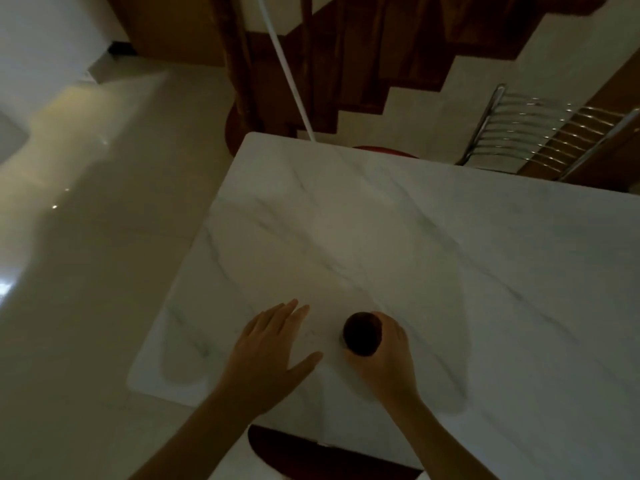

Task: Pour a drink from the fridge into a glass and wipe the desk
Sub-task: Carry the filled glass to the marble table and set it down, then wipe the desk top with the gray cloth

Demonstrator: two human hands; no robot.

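Dark brown fills the glass (362, 333), which stands upright on the marble desk (433, 244) near its front edge, mouth toward my head and long axis vertical. My right hand (384, 355) wraps it from the right, fingers curled around its side. My left hand (273, 344) lies just beside it, palm down, fingers spread flat and holding nothing. A metal chair (540, 133) stands beyond the far edge.

The right hand (384, 351) grips a dark glass (362, 333) on the marble desk (415, 237); the left hand (273, 344) rests flat beside it.
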